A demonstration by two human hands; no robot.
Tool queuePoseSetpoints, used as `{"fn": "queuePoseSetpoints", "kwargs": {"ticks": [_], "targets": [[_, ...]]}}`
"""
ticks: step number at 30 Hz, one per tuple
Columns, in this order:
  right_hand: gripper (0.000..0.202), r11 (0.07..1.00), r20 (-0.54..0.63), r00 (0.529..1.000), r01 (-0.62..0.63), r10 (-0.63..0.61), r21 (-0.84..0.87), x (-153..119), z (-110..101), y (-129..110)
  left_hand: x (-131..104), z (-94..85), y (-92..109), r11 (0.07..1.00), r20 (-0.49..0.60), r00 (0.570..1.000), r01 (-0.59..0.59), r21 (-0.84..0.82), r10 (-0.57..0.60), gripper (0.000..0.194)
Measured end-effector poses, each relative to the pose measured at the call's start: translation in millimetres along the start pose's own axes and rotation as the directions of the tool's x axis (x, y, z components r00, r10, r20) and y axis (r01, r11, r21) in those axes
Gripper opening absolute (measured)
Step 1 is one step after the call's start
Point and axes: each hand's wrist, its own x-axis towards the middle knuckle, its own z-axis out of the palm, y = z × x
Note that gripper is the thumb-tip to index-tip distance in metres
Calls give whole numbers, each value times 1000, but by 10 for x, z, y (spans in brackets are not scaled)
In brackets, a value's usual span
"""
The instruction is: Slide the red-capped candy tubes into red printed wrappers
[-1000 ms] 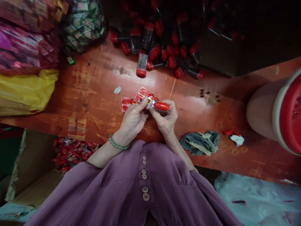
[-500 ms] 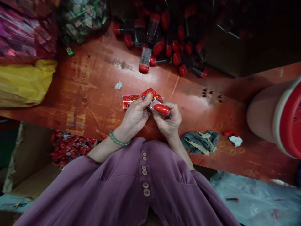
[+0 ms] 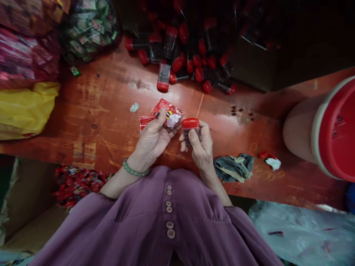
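Red printed packets (image 3: 175, 113) are pinched in a person's left hand (image 3: 154, 138) over a worn table (image 3: 116, 107) as the right hand (image 3: 202, 147) grips 1 red-capped container (image 3: 190, 123) just beside them. Beyond lies a heap of similar containers (image 3: 156, 51). A crumpled cloth (image 3: 231, 168) sits beside the right forearm; dark beads (image 3: 241, 109) lie between the hands and a red-topped tub (image 3: 301, 125). At far left rests a yellow bag (image 3: 27, 111).

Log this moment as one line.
left hand: holding red packets | right hand: holding red-capped container | nearby: grey cloth, red-topped tub
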Motion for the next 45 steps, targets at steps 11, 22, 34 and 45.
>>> {"fn": "queuePoseSetpoints", "kwargs": {"ticks": [11, 22, 34, 45], "targets": [[30, 999, -40, 999, -29, 30, 24, 4, 123, 53, 30, 26, -38, 999, 36, 999, 16, 52, -18, 28], [30, 976, -172, 982, -37, 75, 215, 118, 30, 185, 70, -42, -103, 997, 41, 996, -80, -17, 81, 28], [31, 982, -361, 931, 18, 52, 188, 161, 14, 160, -135, -212, -214, 702, 182, 930, -362, 614, 320, 41], [32, 968, -258, 954, -91, 152, 233, 65, 36, 66, -58, -509, -118, -618, 885, 223, -646, 448, 408, 34]]}}
